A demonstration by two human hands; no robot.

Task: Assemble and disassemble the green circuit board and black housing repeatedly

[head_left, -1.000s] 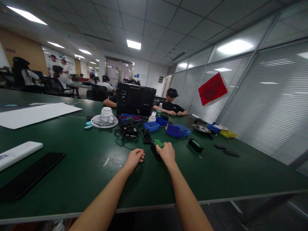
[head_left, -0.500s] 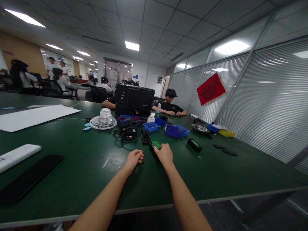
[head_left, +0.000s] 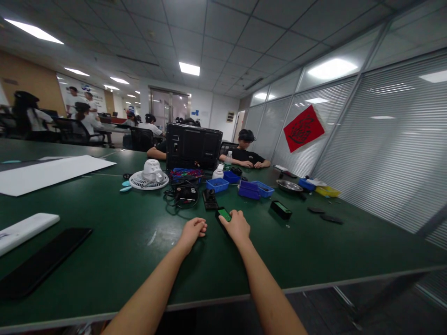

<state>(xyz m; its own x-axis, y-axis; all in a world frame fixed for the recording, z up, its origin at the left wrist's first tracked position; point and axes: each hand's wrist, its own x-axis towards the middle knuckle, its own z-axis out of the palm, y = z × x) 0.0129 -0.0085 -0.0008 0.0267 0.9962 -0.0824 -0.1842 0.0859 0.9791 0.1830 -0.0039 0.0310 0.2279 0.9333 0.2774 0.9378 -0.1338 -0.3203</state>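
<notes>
My right hand (head_left: 238, 226) is closed on a small black case with a green circuit board (head_left: 223, 215) in it, resting on the green table (head_left: 122, 242). My left hand (head_left: 193, 230) lies just left of it as a loose fist on the table, and nothing shows in it. A second black case with a green board (head_left: 280, 209) lies to the right, apart from my hands.
Beyond my hands stand blue bins (head_left: 256, 189), a tangle of black cables (head_left: 183, 194), a white fan (head_left: 149, 175), a black box (head_left: 193, 146) and a metal dish (head_left: 289, 186). A black slab (head_left: 42, 260) and a white bar (head_left: 24, 226) lie left. A person (head_left: 246, 151) sits across.
My right hand has lowered the black case, so the green board now lies flatter near the table. My left hand has stayed in place.
</notes>
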